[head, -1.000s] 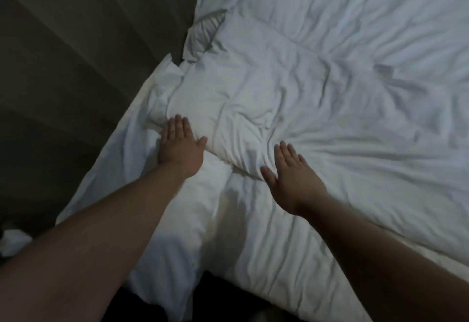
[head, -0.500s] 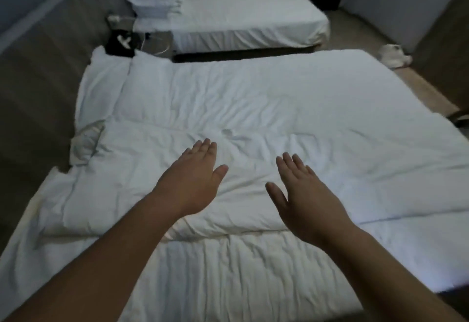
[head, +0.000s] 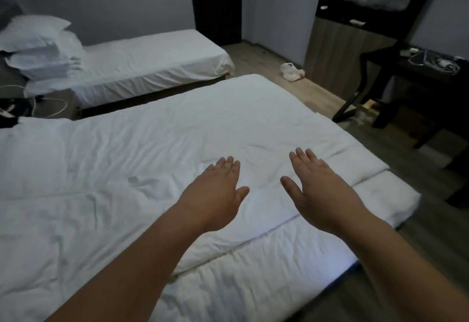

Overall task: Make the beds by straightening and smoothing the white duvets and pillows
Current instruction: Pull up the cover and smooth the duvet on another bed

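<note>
Left grip (head: 218, 194): I see it released, fingers straight, palm down.
Right grip (head: 322, 189): released too, beside it.
Duvet (head: 127, 159): white, creased, spread under both grips.
Pillows (head: 38, 47): stacked far beyond, leftward.

- The near bed (head: 279, 283) carries a wrinkled white duvet (head: 152, 144).
- The far bed (head: 157, 57) carries a stack of pillows (head: 40, 47) at its left end.
- On the floor (head: 256, 55) lies a white bag (head: 291, 71).
</note>
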